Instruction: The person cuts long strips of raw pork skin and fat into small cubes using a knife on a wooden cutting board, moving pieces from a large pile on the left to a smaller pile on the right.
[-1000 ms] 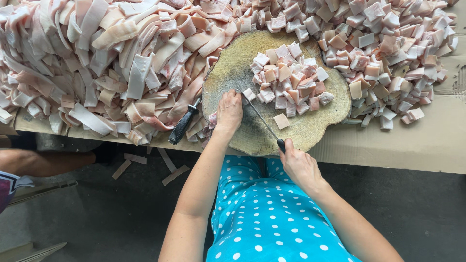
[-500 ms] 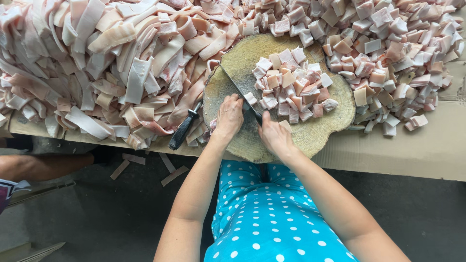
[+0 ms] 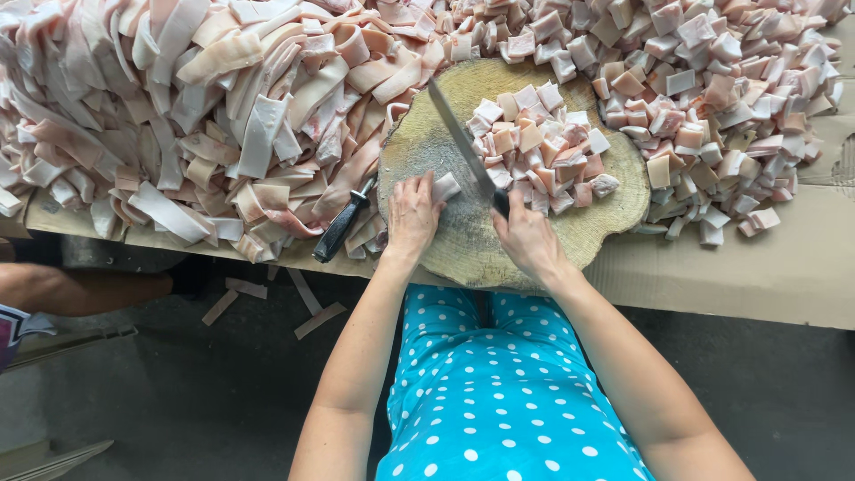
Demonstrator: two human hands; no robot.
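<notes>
1. A person seated at a bench (image 3: 784, 276), seen from above, works on a round wooden chopping block (image 3: 472, 245) that lies directly under both hands.
2. The right hand (image 3: 527, 239) is clamped around the dark handle of a long knife (image 3: 463, 147); the blade runs away from that hand, up and to the left across the block.
3. The left hand (image 3: 411, 214) rests palm down on the block just left of the blade, fingers curled loosely, fingertips touching a small pale piece of fat (image 3: 445, 187) that lies against the knife — the hand grips nothing firmly.
4. The two hands sit close together, with only the blade and that small piece between them.
5. Just beyond the right hand, on the far side of the blade, a mound of cut pink-and-white cubes (image 3: 539, 147) sits on the block.
6. Further out past the right hand, a much larger heap of the same cubes (image 3: 712, 80) spreads over the bench.
7. To the left of the left hand lies a big pile of long uncut strips (image 3: 178, 116) of pork skin and fat.
8. A second tool with a black handle (image 3: 340, 230) pokes out from under the strips, near the left hand but not touching it.
9. Below the hands, the person's lap shows a turquoise garment with white dots (image 3: 499, 401) — a few scraps (image 3: 307, 307) lie on the floor to the left.
</notes>
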